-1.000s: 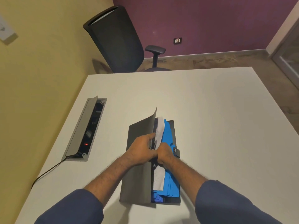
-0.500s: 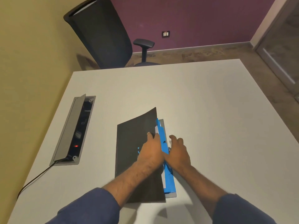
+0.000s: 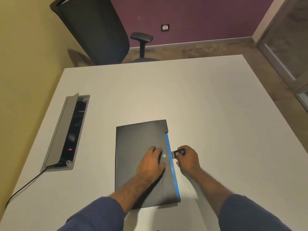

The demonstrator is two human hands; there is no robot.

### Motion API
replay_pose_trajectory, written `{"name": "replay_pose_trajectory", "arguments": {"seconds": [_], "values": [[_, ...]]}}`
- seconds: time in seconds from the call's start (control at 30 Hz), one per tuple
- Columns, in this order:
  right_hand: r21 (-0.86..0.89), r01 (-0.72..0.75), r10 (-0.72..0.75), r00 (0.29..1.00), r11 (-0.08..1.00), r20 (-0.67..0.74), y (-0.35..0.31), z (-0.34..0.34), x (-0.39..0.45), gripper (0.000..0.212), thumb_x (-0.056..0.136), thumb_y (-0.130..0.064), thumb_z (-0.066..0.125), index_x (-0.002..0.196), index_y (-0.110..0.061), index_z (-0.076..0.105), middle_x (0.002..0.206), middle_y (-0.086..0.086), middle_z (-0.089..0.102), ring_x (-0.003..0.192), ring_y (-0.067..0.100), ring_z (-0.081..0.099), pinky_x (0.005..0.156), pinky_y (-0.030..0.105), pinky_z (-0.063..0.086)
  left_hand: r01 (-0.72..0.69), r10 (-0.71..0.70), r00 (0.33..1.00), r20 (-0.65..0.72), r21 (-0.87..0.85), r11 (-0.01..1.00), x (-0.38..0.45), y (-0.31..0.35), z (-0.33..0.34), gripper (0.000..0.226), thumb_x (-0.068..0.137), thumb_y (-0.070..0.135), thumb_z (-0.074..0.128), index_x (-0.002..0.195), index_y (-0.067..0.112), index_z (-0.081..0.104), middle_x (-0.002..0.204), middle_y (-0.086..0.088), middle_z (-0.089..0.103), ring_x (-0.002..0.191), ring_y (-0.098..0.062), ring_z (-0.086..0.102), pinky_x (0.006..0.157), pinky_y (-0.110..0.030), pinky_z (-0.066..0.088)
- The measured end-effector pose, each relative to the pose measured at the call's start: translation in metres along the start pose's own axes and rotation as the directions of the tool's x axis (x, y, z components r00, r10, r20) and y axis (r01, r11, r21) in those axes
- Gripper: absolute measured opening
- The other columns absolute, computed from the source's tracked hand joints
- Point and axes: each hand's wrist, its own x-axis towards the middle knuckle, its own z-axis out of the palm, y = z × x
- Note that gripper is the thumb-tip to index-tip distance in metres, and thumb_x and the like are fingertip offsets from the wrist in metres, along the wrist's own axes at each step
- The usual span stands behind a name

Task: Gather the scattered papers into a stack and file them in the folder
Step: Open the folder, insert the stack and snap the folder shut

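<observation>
1. Since the frame half a second back, the cover of the folder [image 3: 141, 157] has dropped from half raised to lying flat, and the right hand [image 3: 187, 158] has gone from resting flat beside the blue edge to taking hold of the strap [image 3: 175, 154].
2. The folder lies closed on the table [image 3: 208, 105], nearer the front edge than the far one, about midway between the left and right edges. Only a thin blue strip of its dividers [image 3: 171, 164] shows along its right side; no papers are in sight.
3. The left hand [image 3: 150, 165] presses flat on the cover, fingers fairly straight and spread, just left of the small metal stud [image 3: 164, 155].
4. The right hand pinches the strap's dark snap end, fingers curled round it, just off the folder's right side.
5. The folder looks light, with a thin, bendy cover that would spring up if released, so holding it down by the stud seems wise.
6. The strap is short and soft; it is best held by its snap end and drawn over to the stud.
</observation>
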Motion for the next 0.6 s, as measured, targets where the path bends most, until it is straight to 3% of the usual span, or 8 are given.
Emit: {"name": "replay_pose_trajectory", "arguments": {"seconds": [0.07,0.17,0.23,0.4,0.47,0.6], "values": [[-0.017,0.029,-0.029,0.999,0.999,-0.015,0.003,-0.002,0.0,0.007,0.089,-0.001,0.062,0.093,-0.006,0.064,0.086,0.013,0.069,0.062,0.024,0.062,0.052,0.022,0.05,0.024,-0.024,1.0,-0.002,0.088,0.996,0.0,-0.025,0.005,0.064,0.088,0.045,0.065,0.145,0.028,0.042,0.155,-0.004,0.037,0.138,-0.024,0.039,0.113,-0.036,0.034],[-0.114,0.147,-0.153,0.987,0.983,-0.051,0.007,0.0,-0.005,0.008,0.086,-0.008,0.067,0.088,-0.016,0.068,0.079,-0.009,0.067,0.072,0.007,0.062,0.065,0.014,0.044,-0.005,-0.011,0.998,0.059,0.264,0.965,0.001,-0.052,0.008,0.085,0.081,0.067,0.06,0.153,0.039,0.025,0.166,-0.003,0.015,0.149,-0.03,0.019,0.118,-0.046,0.023],[-0.162,0.245,-0.253,0.967,0.956,-0.028,0.012,0.003,-0.011,0.011,0.088,-0.015,0.067,0.098,-0.019,0.072,0.085,-0.018,0.064,0.078,0.002,0.061,0.074,0.015,0.045,-0.047,0.006,0.992,0.126,0.325,0.944,0.002,-0.057,0.011,0.089,0.08,0.075,0.052,0.154,0.044,0.012,0.167,-0.002,0.002,0.152,-0.033,0.005,0.119,-0.053,0.016],[-0.422,0.501,-0.471,0.863,0.756,0.181,0.014,0.01,-0.02,0.027,0.097,-0.033,0.054,0.119,-0.024,0.065,0.105,-0.008,0.066,0.093,0.008,0.058,0.08,0.02,0.047,-0.084,0.005,0.981,0.195,0.396,0.914,0.003,-0.056,0.02,0.095,0.075,0.084,0.043,0.152,0.049,-0.002,0.165,0.0,-0.018,0.15,-0.038,-0.016,0.114,-0.066,-0.001],[-0.5,0.555,-0.487,0.829,0.665,0.273,0.011,0.011,-0.02,0.031,0.099,-0.036,0.048,0.125,-0.026,0.062,0.116,-0.004,0.065,0.104,0.014,0.057,0.085,0.026,0.05,-0.077,-0.005,0.98,0.2,0.397,0.914,0.003,-0.056,0.022,0.097,0.074,0.086,0.041,0.152,0.05,-0.005,0.164,0.001,-0.022,0.149,-0.038,-0.019,0.113,-0.068,-0.005],[-0.62,0.581,-0.438,0.811,0.527,0.388,0.011,0.014,-0.019,0.036,0.102,-0.037,0.041,0.134,-0.026,0.053,0.125,0.001,0.058,0.113,0.017,0.051,0.091,0.025,0.048,-0.069,-0.01,0.98,0.2,0.383,0.921,0.005,-0.058,0.024,0.099,0.073,0.086,0.043,0.15,0.052,-0.009,0.164,0.002,-0.024,0.149,-0.036,-0.022,0.112,-0.067,-0.008]]}}
